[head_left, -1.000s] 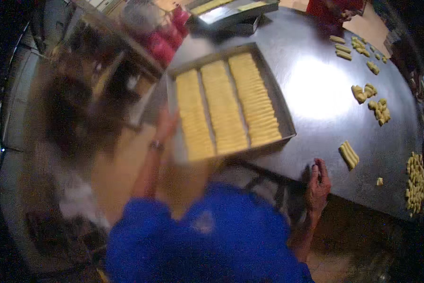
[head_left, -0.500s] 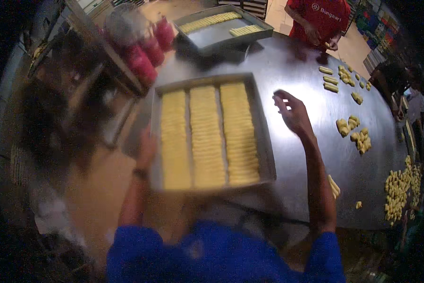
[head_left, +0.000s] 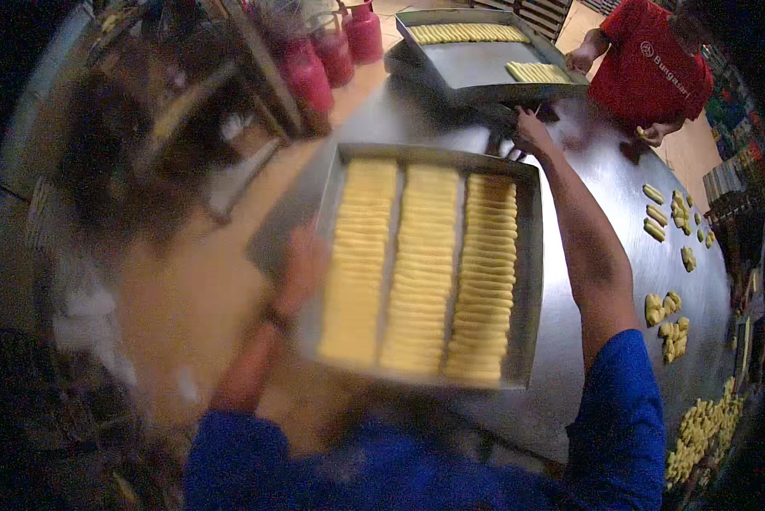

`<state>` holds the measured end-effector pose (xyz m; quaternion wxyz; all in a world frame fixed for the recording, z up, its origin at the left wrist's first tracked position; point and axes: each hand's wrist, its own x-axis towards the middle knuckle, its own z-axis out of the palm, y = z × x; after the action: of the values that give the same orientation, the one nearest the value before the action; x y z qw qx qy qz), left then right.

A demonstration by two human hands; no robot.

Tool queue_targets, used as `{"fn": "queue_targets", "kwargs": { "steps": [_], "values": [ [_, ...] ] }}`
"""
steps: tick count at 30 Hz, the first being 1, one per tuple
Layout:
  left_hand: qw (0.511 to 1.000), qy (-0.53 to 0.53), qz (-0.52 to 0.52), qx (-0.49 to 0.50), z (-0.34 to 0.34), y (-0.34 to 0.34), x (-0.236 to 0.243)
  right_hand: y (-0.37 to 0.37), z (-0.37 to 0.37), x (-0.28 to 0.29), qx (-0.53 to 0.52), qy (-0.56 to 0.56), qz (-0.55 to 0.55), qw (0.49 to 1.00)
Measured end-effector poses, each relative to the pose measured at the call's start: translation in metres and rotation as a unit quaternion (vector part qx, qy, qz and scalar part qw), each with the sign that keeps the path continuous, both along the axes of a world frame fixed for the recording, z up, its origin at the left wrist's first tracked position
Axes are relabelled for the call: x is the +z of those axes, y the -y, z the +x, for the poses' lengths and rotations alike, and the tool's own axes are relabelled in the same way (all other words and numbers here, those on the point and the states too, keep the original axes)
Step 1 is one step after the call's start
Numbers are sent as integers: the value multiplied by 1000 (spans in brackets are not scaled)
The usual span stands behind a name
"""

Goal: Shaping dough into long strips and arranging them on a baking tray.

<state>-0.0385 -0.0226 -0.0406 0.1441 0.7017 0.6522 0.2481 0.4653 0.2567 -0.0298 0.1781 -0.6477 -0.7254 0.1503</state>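
A metal baking tray (head_left: 535, 281), filled with three columns of yellow dough sticks (head_left: 421, 264), lies in front of me, partly past the table's left edge. My left hand (head_left: 304, 268), blurred by motion, grips its left side. My right arm stretches forward past the tray's right side. At the far tray's near edge, my right hand (head_left: 533, 134) has its fingers curled beside a dark object (head_left: 495, 119); what they hold is hard to make out. That far baking tray (head_left: 467, 68) carries a long row and a shorter group of dough sticks.
Across the steel table (head_left: 587, 341), a person in a red shirt (head_left: 646, 68) has one hand by the far tray and dough in the other. Dough sticks (head_left: 655, 211) and several dough lumps (head_left: 674, 339) lie at right. Pink gas cylinders (head_left: 306, 72) stand at far left.
My right hand has moved forward from above the table to the far tray's near edge. The red-shirted person has reached one hand to that tray. My view has shifted, moving the scene rightward.
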Motion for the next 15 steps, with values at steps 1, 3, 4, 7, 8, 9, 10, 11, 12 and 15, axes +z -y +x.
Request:
{"fn": "queue_targets", "kwargs": {
  "steps": [1, 3, 4, 7, 8, 9, 10, 11, 12, 15],
  "values": [
    [1000, -12, 27, -6, 0, -1, -1, 1, 2, -9, 16, 76, 31, 996],
    [999, -44, 31, -1, -1, -2, -3, 3, 5, -19, -26, 82, 108, 990],
    [999, -15, 38, 2, -1, -1, -4, 6, 5, -19, 8, 54, 120, 991],
    [1000, 16, 11, 15, -4, 0, -4, 24, -3, -1, 28, 63, 70, 995],
    [1000, 8, 17, 12, -5, 2, -4, 34, -9, 11, 56, 46, 84, 994],
    [1000, -7, 7, 14, -5, 2, -3, 46, -12, 26, 57, 54, 76, 994],
    [999, 26, 25, 1, -5, 3, -1, 61, -16, 41, 77, 49, 84, 992],
    [998, 53, 29, -4, -5, 3, 0, 77, -23, 57, 55, 57, 121, 990],
    [996, 80, 30, -8, -4, 4, 2, 95, -31, 71, 54, 53, 171, 982],
    [999, 39, -4, 22, 1, 1, 4, 161, -55, 100, 56, -12, 220, 974]
  ]
}}
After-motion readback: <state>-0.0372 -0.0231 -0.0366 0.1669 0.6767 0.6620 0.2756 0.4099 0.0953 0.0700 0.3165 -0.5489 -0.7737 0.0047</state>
